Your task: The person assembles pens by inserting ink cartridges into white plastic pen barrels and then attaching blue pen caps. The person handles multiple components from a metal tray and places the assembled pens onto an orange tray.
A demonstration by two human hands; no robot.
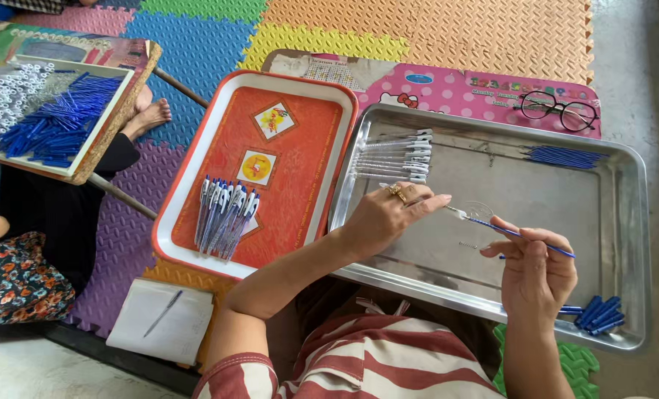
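A floor of interlocking foam mats [433, 22] in orange, yellow, green, blue and purple carries everything; on it lies a long steel tray [625, 222], with a red plastic tray [292, 140] touching its left edge and a pink patterned board [455, 92] tucked under its far edge; a wooden-edged tray [115, 111] sits raised at the far left, above another person's bare foot [151, 114].

The red plastic tray holds a row of finished pens [226, 214] near its front left corner; a white notepad [163, 321] lies on the floor just beyond that corner. The wooden-edged tray carries a heap of blue refills [52, 129] and white parts beside them.

In the steel tray, clear pen barrels [396, 157] are stacked at the far left corner, a bundle of spare blue refills [562, 156] lies at the far right corner, and blue caps [594, 312] rest at the near right corner; a pair of glasses [558, 109] lies on the pink board just past the far edge.

The left hand [388, 218] (a ring on one finger) is curled, pinching a clear barrel [448, 209] over the middle of the steel tray; the right hand [536, 270] is loosely closed, fingertips gripping a thin blue refill [518, 235] whose tip meets the barrel's end.
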